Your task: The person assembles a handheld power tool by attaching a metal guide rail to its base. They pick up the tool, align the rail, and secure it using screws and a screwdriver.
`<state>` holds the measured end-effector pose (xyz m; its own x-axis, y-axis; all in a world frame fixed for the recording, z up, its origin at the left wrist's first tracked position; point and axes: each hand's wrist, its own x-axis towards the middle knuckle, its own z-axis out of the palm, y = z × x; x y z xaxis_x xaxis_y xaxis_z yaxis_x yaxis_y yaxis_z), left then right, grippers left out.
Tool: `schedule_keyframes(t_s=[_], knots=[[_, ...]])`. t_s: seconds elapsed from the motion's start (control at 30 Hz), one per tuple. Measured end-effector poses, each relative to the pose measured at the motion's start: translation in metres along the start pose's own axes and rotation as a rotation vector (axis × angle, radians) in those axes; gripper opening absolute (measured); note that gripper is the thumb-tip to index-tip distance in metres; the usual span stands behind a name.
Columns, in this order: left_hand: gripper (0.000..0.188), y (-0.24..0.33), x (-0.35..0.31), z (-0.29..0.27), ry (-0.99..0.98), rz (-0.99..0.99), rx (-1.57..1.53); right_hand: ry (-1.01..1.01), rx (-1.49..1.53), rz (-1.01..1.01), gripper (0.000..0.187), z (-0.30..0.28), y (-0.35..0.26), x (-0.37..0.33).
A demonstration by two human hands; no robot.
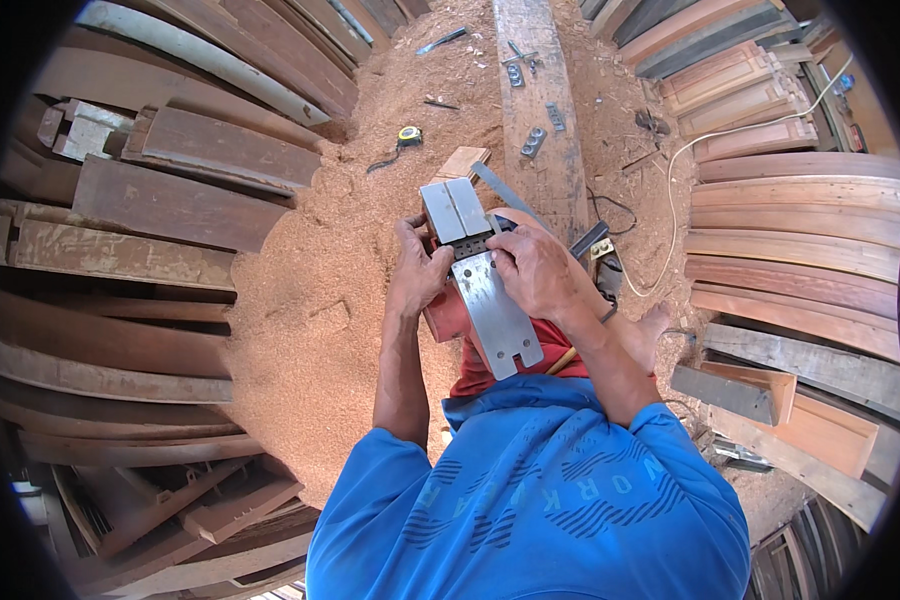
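Observation:
An electric hand planer (495,310) with a red body lies upside down over my lap, its shiny metal sole facing up. My left hand (415,270) is wrapped round its left side, thumb near the dark cutter slot. The front sole plate (450,205) has a groove along its middle. My right hand (535,265) is closed in a pinch at the right end of the cutter drum (470,246). A small piece of metal shows by those fingertips, but its kind is too small to tell.
Sawdust and shavings cover the floor (300,350). Ahead, a long plank (545,100) carries small metal parts. A yellow tape measure (408,135) and a chisel-like tool (442,40) lie left of it. Stacked boards (200,205) line both sides. A pale cord (675,200) curves at right.

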<state>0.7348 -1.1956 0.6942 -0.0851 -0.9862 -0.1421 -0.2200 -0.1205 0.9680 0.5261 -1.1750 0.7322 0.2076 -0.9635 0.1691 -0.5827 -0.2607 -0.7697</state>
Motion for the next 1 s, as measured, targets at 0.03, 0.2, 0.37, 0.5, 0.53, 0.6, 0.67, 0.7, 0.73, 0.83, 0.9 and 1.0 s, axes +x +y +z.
schedule_keyframes(t_s=[0.03, 0.2, 0.37, 0.5, 0.53, 0.6, 0.67, 0.7, 0.73, 0.83, 0.9, 1.0], knots=[[0.062, 0.002, -0.001, 0.0, -0.002, 0.005, -0.003, -0.004, 0.001, 0.015, 0.021, 0.0, -0.001, 0.0], [0.061, 0.005, -0.001, 0.0, -0.002, -0.02, -0.019, 0.001, 0.01, 0.02, 0.022, 0.006, 0.003, -0.001], [0.06, 0.006, -0.001, 0.001, -0.001, -0.049, 0.022, 0.012, 0.013, 0.02, 0.019, 0.008, 0.005, -0.001], [0.06, 0.005, -0.001, -0.001, -0.004, -0.033, 0.019, 0.015, 0.017, 0.009, 0.02, 0.008, 0.002, 0.0], [0.061, 0.005, -0.002, -0.001, -0.003, -0.02, -0.002, 0.012, 0.011, 0.009, 0.02, 0.007, 0.002, 0.001], [0.061, 0.008, -0.002, -0.001, -0.01, -0.026, 0.005, 0.026, 0.016, -0.024, 0.02, 0.01, 0.007, 0.001], [0.06, 0.011, -0.003, 0.0, -0.019, -0.03, -0.007, 0.006, 0.007, -0.055, 0.022, 0.007, 0.011, 0.001], [0.06, 0.011, -0.003, -0.001, -0.022, -0.021, -0.006, -0.036, 0.092, 0.01, 0.022, 0.0, 0.01, 0.003], [0.06, 0.011, -0.004, -0.002, -0.024, -0.013, -0.005, -0.077, 0.178, 0.075, 0.022, -0.011, 0.006, 0.004], [0.06, 0.014, -0.004, 0.002, -0.022, -0.012, -0.034, 0.04, 0.338, 0.222, 0.019, -0.021, 0.025, 0.012], [0.061, 0.01, -0.003, -0.001, -0.022, -0.005, -0.018, 0.047, 0.148, 0.391, 0.02, -0.039, 0.048, 0.018], [0.061, 0.013, -0.002, -0.001, -0.019, -0.031, -0.049, 0.116, 0.033, 0.281, 0.022, -0.048, 0.107, 0.028]])
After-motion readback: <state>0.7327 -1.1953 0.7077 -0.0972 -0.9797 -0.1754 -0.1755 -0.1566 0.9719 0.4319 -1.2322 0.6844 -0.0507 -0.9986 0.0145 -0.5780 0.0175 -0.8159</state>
